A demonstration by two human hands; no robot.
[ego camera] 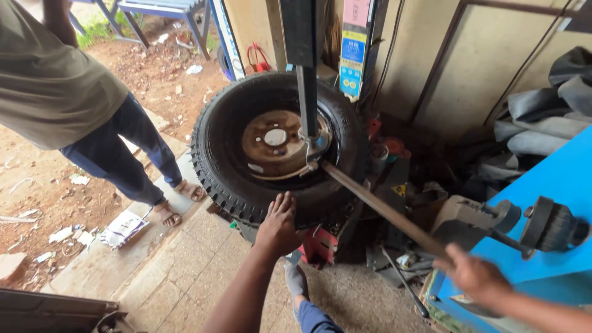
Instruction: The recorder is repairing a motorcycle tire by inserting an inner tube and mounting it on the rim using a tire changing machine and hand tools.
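Observation:
A black knobbly tyre (222,154) on a rusty brown rim (271,145) lies on a tyre-changing machine at centre. My left hand (279,225) presses flat on the tyre's near sidewall with its fingers spread. My right hand (472,271) grips the near end of a long metal lever bar (382,209). The bar's far tip is wedged between rim and tyre bead, beside the machine's vertical mounting arm (306,80).
Another person in a grey shirt, jeans and sandals (92,117) stands at left on the doorstep. A blue machine (555,203) with a black hub sits at right. Grey inner tubes (542,117) are piled at back right. Tools and red parts lie on the tiled floor.

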